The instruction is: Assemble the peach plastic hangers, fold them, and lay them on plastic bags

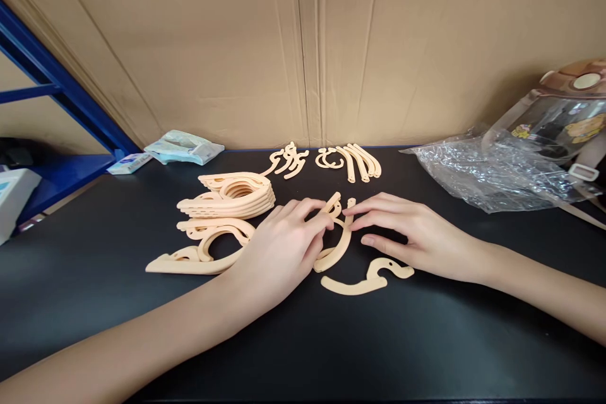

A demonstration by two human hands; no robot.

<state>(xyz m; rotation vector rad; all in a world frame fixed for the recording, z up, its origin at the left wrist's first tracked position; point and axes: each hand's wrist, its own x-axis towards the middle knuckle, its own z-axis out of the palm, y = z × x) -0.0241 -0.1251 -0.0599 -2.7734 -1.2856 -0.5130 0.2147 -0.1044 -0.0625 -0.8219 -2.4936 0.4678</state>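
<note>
Beige plastic parts that look like folding clothes hangers lie on the black table. My left hand [296, 237] is closed, its thumb and fingers gripping the left side of a partly folded hanger [341, 246]. Part of that hanger is hidden behind the fingers. On its right arm rest the fingertips of my right hand [411, 230]; those fingers are stretched out and the thumb stays apart. Just in front lies a loose S-shaped hook piece [355, 286]. Left of my left hand are a stack of folded hangers [227, 207] and another hanger [189, 263] nearer me.
Loose hook pieces [290, 161] and curved arm pieces [362, 163] lie at the back. A clear plastic bag [478, 167] and a transparent strapped bag [558, 117] occupy the right. A tissue pack [182, 147] sits back left by a blue frame [89, 107]. Cardboard [213, 44] stands behind.
</note>
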